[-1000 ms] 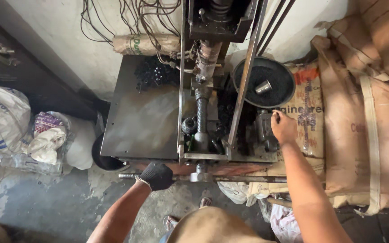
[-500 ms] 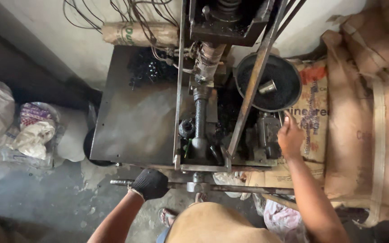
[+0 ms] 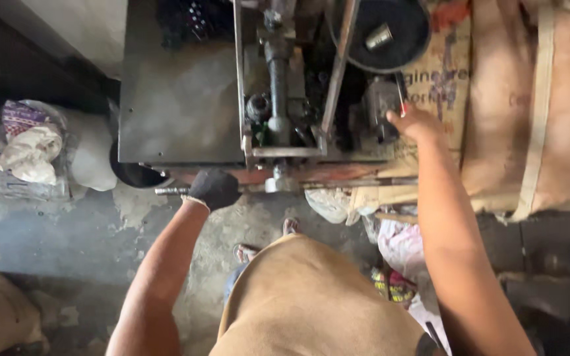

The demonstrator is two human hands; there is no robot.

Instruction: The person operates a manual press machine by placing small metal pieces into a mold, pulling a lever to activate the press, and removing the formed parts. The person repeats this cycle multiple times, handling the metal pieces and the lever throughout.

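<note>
Floor: grey concrete floor (image 3: 54,237), stained, beneath both arms.
Sacks: brown sacks (image 3: 529,99) stacked just right of the right hand.
Machine: metal machine (image 3: 285,99) on a dark steel table (image 3: 173,99), ahead of both hands.
Left hand: gloved left hand (image 3: 214,188) clamped around a horizontal metal bar (image 3: 166,191) at the table's front edge.
Right hand: bare right hand (image 3: 417,124), fingers together, touching a red-handled lever (image 3: 400,97) beside the machine.
</note>
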